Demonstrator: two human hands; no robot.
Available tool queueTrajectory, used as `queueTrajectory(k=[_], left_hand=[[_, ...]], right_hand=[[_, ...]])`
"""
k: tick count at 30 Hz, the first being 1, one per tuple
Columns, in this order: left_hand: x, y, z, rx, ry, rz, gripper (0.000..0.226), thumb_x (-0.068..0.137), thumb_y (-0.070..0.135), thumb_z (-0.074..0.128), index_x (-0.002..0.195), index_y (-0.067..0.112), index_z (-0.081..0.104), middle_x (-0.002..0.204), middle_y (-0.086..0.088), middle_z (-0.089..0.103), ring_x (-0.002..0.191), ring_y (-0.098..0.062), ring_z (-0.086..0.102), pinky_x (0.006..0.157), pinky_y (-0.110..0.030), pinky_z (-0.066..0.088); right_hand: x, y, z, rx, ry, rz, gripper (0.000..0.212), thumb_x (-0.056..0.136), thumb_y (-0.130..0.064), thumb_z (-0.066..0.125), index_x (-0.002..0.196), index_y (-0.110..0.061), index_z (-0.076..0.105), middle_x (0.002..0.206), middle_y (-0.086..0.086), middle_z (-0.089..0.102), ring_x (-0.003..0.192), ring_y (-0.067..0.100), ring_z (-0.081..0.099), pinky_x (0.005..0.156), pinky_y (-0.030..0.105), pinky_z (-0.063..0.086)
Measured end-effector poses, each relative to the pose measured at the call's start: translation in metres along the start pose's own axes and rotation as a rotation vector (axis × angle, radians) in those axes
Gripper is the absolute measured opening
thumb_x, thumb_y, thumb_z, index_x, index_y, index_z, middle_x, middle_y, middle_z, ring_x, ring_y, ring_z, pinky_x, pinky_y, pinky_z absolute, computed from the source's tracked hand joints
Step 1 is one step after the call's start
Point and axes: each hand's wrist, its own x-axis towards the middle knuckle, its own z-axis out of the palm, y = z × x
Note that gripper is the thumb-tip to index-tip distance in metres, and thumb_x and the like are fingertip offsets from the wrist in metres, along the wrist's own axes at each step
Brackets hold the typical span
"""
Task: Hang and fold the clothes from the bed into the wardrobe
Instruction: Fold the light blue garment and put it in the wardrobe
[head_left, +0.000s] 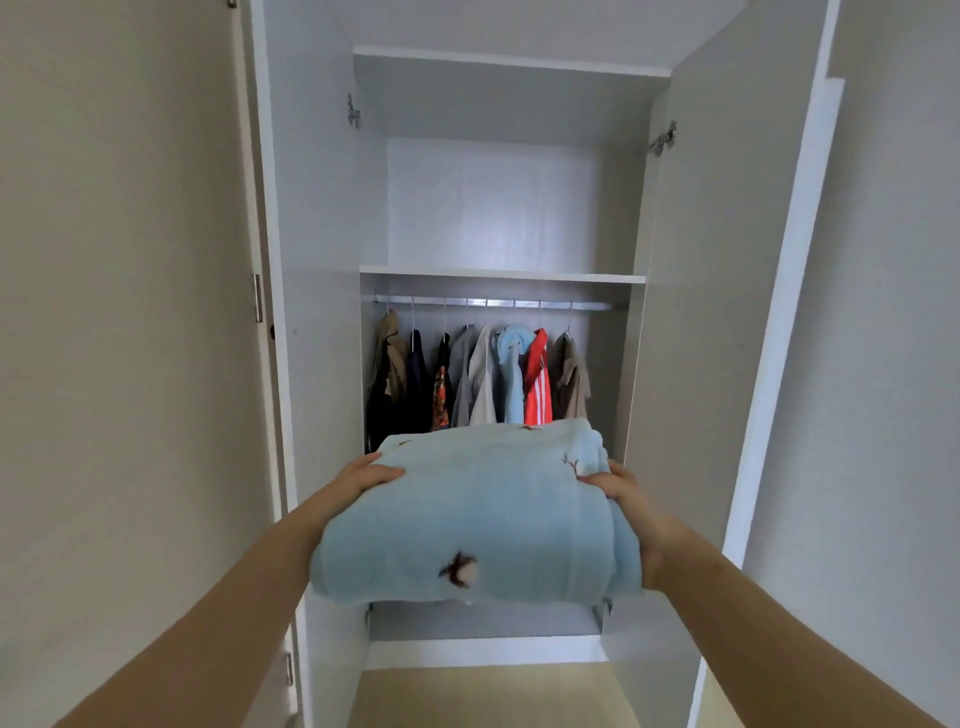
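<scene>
The left grip and right grip clamp the side edges of the folded blue fleece, thumbs on top, holding it before the open wardrobe, lower than its shelf. It looks soft, bulky and light; support underneath likely keeps the folds.

Arms extended, left hand, right hand gripping blue garment

The folded light-blue fleece garment hides the lower ends of the hanging clothes behind it, and most fingers of the left hand and the right hand.
</scene>
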Motion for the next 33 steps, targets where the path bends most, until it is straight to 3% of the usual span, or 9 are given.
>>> queueTrajectory(k=[3,8,11,14,18,23,27,30,33], left_hand=[[0.065,0.019,-0.020,-0.027,0.003,0.018,0.035,0.093,0.010,0.046,0.128,0.006,0.050,0.123,-0.019,0.058,0.109,-0.033,0.056,0.097,-0.039,0.043],[0.152,0.061,-0.035,-0.038,0.027,0.083,0.019,0.092,0.010,0.047,0.108,0.016,0.055,0.092,0.002,0.064,0.073,-0.007,0.066,0.055,-0.012,0.049],[0.193,0.082,-0.044,-0.020,0.039,0.087,0.039,0.092,0.016,0.050,0.131,0.010,0.045,0.113,-0.002,0.060,0.096,-0.018,0.060,0.075,-0.023,0.046],[0.225,0.107,-0.052,-0.089,0.062,0.128,0.039,0.092,0.017,0.051,0.130,0.011,0.047,0.106,-0.002,0.063,0.092,-0.018,0.061,0.077,-0.027,0.047],[0.274,0.141,-0.062,-0.215,0.026,0.204,0.023,0.088,0.016,0.052,0.108,0.009,0.060,0.074,-0.003,0.071,0.064,-0.017,0.068,0.063,-0.024,0.052],[0.350,0.192,-0.066,-0.173,0.064,0.323,0.012,0.085,0.022,0.054,0.087,0.015,0.063,0.064,0.000,0.069,0.056,-0.014,0.067,0.050,-0.020,0.053],[0.413,0.244,-0.061,-0.114,0.116,0.405,0.041,0.093,0.018,0.047,0.061,0.016,0.072,0.055,0.001,0.067,0.049,-0.012,0.065,0.042,-0.017,0.049],[0.455,0.271,-0.060,-0.102,0.073,0.454,0.055,0.096,0.017,0.040,0.051,0.016,0.073,0.054,0.000,0.067,0.047,-0.012,0.065,0.040,-0.017,0.048],[0.488,0.288,-0.068,-0.138,0.071,0.454,0.037,0.096,0.018,0.039,0.078,0.012,0.070,0.055,-0.001,0.067,0.047,-0.014,0.064,0.041,-0.017,0.049]], right_hand=[[0.062,-0.028,0.016,-0.003,-0.010,-0.026,0.065,0.083,-0.020,0.065,0.139,-0.029,0.034,0.128,0.014,0.053,0.105,0.038,0.058,0.085,0.054,0.050],[0.143,-0.073,0.025,0.051,-0.022,-0.083,0.061,0.081,-0.017,0.065,0.134,-0.031,0.039,0.121,0.012,0.056,0.099,0.036,0.061,0.070,0.047,0.054],[0.182,-0.095,0.033,0.092,-0.053,-0.127,0.055,0.082,-0.015,0.063,0.131,-0.030,0.042,0.112,0.010,0.061,0.090,0.032,0.063,0.061,0.040,0.053],[0.224,-0.120,0.041,0.107,-0.072,-0.188,0.051,0.086,-0.013,0.059,0.132,-0.028,0.045,0.109,0.011,0.063,0.091,0.032,0.063,0.071,0.044,0.052],[0.281,-0.159,0.047,0.142,-0.151,-0.252,0.044,0.089,-0.010,0.052,0.132,-0.021,0.047,0.113,0.015,0.061,0.091,0.031,0.059,0.075,0.043,0.048],[0.364,-0.229,0.047,0.135,-0.251,-0.353,0.021,0.087,-0.007,0.048,0.097,-0.020,0.061,0.071,0.006,0.065,0.059,0.023,0.063,0.056,0.031,0.049],[0.426,-0.286,0.048,0.059,-0.266,-0.473,0.017,0.086,-0.006,0.046,0.081,-0.017,0.059,0.059,0.004,0.063,0.052,0.021,0.062,0.050,0.028,0.049],[0.474,-0.322,0.053,0.056,-0.239,-0.546,0.016,0.086,-0.009,0.047,0.092,-0.020,0.057,0.067,0.003,0.061,0.058,0.022,0.058,0.058,0.029,0.048],[0.519,-0.342,0.064,0.108,-0.227,-0.613,0.041,0.087,-0.009,0.049,0.128,-0.017,0.045,0.100,0.012,0.059,0.080,0.029,0.058,0.067,0.034,0.048]])
